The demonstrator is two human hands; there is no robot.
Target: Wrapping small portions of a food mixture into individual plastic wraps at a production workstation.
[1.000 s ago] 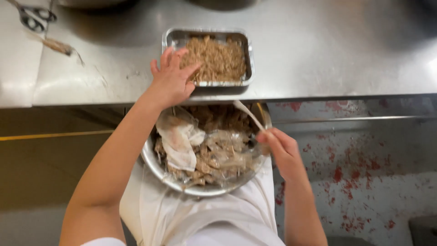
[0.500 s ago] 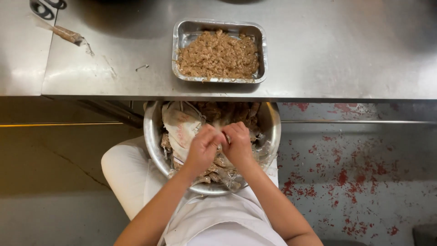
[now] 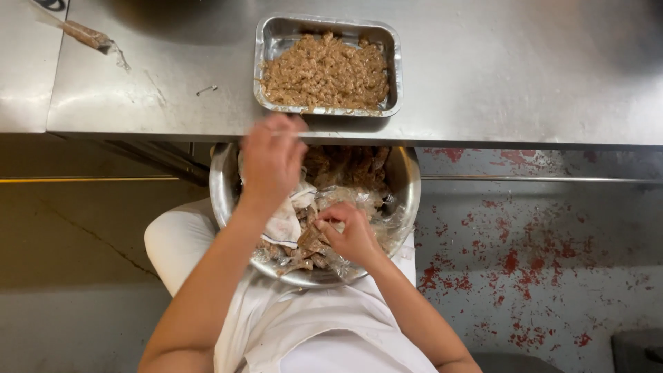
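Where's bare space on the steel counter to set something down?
Free: the stainless steel counter right of the rectangular metal tray of brown minced filling, and the patch between tray and wood-handled tool. Crowded: the round steel bowl on the lap, with both hands in it.

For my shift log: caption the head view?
Right hand picks brown scraps in round steel bowl; left hand raised.

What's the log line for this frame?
left hand: raised over bowl | right hand: gripping scraps | tray: on counter
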